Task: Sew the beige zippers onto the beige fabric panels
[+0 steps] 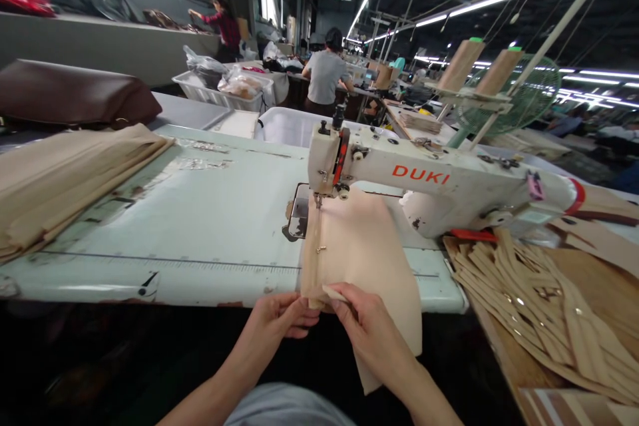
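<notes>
A beige fabric panel (pixel 364 239) lies under the needle of a white sewing machine (pixel 384 166) and hangs over the table's front edge. Along its left side runs a zipper (pixel 318 229) with a small metal pull. My left hand (pixel 287 316) pinches the panel's near left corner between thumb and fingers. Close beside it, my right hand (pixel 364 313) grips a folded edge of the same panel, thumb on top. The far end of the zipper sits at the presser foot (pixel 318 200).
Stacked beige fabric (pixel 74 180) lies on the left of the pale green table (pixel 224 213), with a brown leather piece (pixel 74 93) behind it. Beige zipper strips (pixel 544 313) cover a wooden board at right. Thread cones (pixel 462 65) stand above the machine. Two people work farther back.
</notes>
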Demonstrator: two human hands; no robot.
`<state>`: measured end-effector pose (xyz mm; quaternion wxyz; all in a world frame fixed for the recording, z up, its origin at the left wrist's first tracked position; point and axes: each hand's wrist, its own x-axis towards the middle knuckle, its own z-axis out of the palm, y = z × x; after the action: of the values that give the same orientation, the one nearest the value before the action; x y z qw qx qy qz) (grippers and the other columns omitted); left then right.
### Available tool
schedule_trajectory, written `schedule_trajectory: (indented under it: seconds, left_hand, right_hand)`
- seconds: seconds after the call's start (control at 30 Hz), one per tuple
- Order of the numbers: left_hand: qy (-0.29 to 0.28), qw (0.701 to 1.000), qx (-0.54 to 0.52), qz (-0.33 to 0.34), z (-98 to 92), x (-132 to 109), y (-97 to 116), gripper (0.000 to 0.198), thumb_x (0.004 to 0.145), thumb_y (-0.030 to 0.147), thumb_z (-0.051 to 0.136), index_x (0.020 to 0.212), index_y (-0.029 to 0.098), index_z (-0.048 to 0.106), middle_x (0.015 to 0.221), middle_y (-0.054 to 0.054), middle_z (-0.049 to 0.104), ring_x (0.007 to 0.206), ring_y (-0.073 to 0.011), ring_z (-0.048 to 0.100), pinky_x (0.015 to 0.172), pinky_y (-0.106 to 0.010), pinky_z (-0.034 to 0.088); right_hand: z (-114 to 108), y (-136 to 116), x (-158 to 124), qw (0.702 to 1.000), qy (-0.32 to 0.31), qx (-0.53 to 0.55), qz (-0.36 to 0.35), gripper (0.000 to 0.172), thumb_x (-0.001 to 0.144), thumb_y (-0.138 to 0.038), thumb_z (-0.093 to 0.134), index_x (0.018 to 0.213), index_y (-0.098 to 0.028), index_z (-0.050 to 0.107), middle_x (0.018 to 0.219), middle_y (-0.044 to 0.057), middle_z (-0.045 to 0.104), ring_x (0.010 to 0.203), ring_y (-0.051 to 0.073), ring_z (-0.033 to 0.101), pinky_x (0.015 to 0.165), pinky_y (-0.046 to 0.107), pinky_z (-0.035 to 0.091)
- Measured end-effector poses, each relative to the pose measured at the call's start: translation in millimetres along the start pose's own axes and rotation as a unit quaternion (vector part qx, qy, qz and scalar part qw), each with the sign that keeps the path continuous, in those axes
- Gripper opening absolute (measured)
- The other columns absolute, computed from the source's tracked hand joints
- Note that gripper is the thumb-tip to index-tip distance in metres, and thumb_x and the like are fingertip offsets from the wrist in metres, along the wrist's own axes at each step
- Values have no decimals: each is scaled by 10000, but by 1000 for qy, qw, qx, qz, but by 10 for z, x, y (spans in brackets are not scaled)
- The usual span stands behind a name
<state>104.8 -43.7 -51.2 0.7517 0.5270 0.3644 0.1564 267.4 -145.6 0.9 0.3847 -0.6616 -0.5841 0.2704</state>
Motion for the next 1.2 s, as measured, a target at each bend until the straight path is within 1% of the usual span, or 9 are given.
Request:
schedule_trajectory:
  seconds: [0.17,0.27,0.5,0.67,0.83,0.93,1.0,1.1,1.2]
  left_hand:
    - [-10,1000,-6,2,18,2,27,501,804,574,684,1008,123,763,974,-126,769,904,-257,725,740,-298,548]
    - [-14,1000,-2,4,20,-20,50,463,840,545,655,1019,133,768,954,-111,769,891,-240,721,737,-276,534]
    - [-39,998,36,34,39,-14,35,425,884,499,583,1015,143,774,934,-98,760,920,-249,698,797,-301,537]
    - [-55,984,141,90,-31,-58,97,333,911,350,517,1003,158,772,828,-63,741,789,-215,689,650,-249,542]
    - [46,956,248,149,-421,-3,354,358,922,470,549,1053,187,725,916,-60,751,800,-220,709,709,-259,570]
    - [101,910,334,225,-534,176,471,359,873,472,630,1132,227,673,1006,-48,733,907,-230,694,858,-306,549]
    - [84,907,340,235,-494,327,504,391,876,455,626,1202,240,605,1016,-42,715,891,-215,691,866,-326,548]
    - [13,949,252,190,-326,553,518,439,886,439,603,1250,223,485,983,-40,672,789,-181,691,756,-313,577]
    - [-7,958,217,187,-155,713,538,443,832,360,635,1211,192,480,978,-41,629,716,-142,661,698,-284,570]
  right_hand:
    - [125,80,-41,999,23,-34,-25,217,940,-174,573,1137,-226,649,1044,26,684,963,170,651,879,289,521]
    - [255,182,-61,994,62,-49,-75,298,863,-134,677,1144,-212,620,1045,41,671,984,190,635,880,315,535]
    - [479,291,-46,973,154,-98,-140,157,929,-116,572,1053,-212,582,941,34,640,889,178,598,781,298,527]
    - [407,247,-31,953,177,-152,-193,209,949,-52,447,969,-188,603,850,43,631,814,176,583,710,286,495]
    - [215,206,-39,923,187,-212,-260,255,972,-49,394,1059,-150,611,852,67,653,813,174,587,718,288,483]
    - [230,227,-19,914,169,-244,-276,247,1012,-120,371,996,-135,617,793,64,644,768,173,587,693,284,471]
    - [279,245,5,911,172,-248,-280,282,1025,-142,345,963,-137,620,761,59,636,734,166,588,658,271,457]
    - [331,256,35,904,183,-259,-286,268,1016,-134,362,972,-128,626,751,59,638,722,164,594,633,263,445]
    - [330,267,53,895,197,-270,-295,264,1004,-121,369,950,-129,627,726,53,637,690,161,588,608,267,437]
